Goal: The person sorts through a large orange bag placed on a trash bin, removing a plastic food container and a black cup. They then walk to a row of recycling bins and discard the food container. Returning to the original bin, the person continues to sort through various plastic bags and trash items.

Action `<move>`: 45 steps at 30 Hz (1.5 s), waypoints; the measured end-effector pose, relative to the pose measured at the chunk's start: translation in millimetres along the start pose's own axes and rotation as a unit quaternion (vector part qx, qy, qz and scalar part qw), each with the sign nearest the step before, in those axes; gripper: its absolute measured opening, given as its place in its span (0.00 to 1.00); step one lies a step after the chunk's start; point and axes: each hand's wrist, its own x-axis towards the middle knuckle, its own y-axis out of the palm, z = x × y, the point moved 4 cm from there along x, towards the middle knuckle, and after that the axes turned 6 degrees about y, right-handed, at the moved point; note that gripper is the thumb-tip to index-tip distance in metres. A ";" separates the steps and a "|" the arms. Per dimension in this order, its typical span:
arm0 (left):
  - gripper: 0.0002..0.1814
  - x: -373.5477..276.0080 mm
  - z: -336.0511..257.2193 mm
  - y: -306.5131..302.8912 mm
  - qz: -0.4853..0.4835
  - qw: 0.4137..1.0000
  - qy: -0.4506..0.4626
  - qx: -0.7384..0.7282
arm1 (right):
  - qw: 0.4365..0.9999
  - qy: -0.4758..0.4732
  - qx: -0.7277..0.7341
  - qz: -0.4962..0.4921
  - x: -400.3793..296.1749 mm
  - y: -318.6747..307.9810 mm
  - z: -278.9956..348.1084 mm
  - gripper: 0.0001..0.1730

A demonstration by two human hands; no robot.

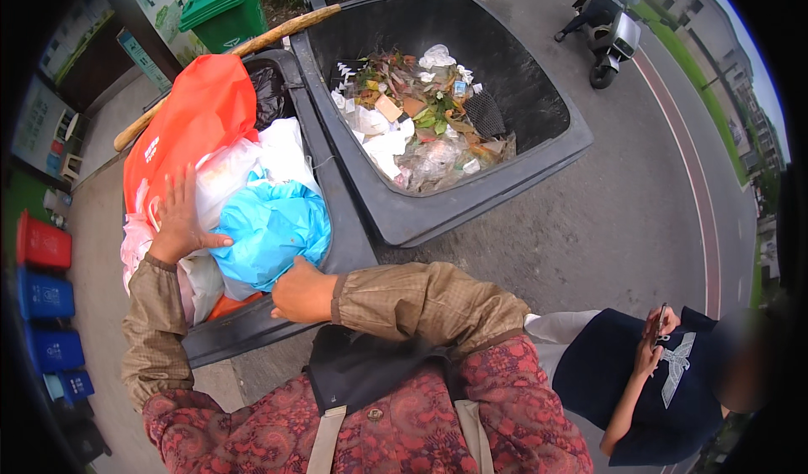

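Note:
Fingers spread wide, my left hand [180,221] is over the bags at the left side of a full grey wheeled bin [350,246]. Its thumb reaches the edge of a blue plastic bag [271,234]. My right hand [306,292] is curled at the near side of that bag, by the bin's front rim; its fingertips are hidden, so what it grips is unclear. White plastic bags [227,171] lie behind the blue one, and a large red bag [192,117] rises at the back left. A pink bag [137,237] bulges at the left edge.
A second grey bin [416,218] adjoins on the right, holding leaves, paper and plastic waste. A wooden pole [284,30] lies behind the bags. A person with a phone [659,319] stands close at right; a scooter [609,41] is on the road. Several coloured bins [45,240] line the left.

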 end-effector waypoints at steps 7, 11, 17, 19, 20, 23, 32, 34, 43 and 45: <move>0.82 -11.2 -12.3 10.9 -0.025 0.996 -0.054 0.063 | 0.979 0.054 0.148 -0.130 -98.5 -143.7 -148.6 0.13; 0.82 10.0 -21.7 10.9 -0.060 0.993 -0.054 0.081 | 0.956 0.277 0.030 -0.095 -143.6 -152.0 -322.3 0.15; 0.82 12.6 -15.0 18.5 -0.056 0.990 -0.085 0.093 | 0.948 0.260 -0.024 0.183 -158.6 -23.5 -488.8 0.27; 0.82 9.8 -16.0 18.2 -0.045 0.988 -0.102 0.107 | 0.936 0.245 -0.080 0.239 -152.6 7.6 -510.8 0.34; 0.83 12.7 -16.6 17.6 -0.044 0.987 -0.104 0.113 | 0.935 0.234 -0.101 0.248 -151.7 20.3 -518.5 0.38; 0.83 14.3 -18.1 15.3 -0.029 0.986 -0.113 0.119 | 0.928 0.221 -0.144 0.261 -141.8 28.4 -516.0 0.47; 0.80 20.3 -21.3 15.9 -0.041 0.981 -0.124 0.141 | 0.967 0.210 -0.065 0.128 -112.9 31.4 -565.9 0.19; 0.80 17.6 -20.8 18.0 -0.040 0.980 -0.129 0.144 | 0.956 0.203 -0.037 0.207 -111.8 20.6 -564.2 0.29; 0.80 18.3 -20.8 14.3 -0.049 0.981 -0.137 0.124 | 0.908 0.362 -0.066 0.198 -155.3 52.3 -519.3 0.54; 0.80 19.9 -22.2 13.1 -0.060 0.983 -0.133 0.111 | 0.908 0.371 -0.030 0.192 -159.0 58.6 -529.7 0.55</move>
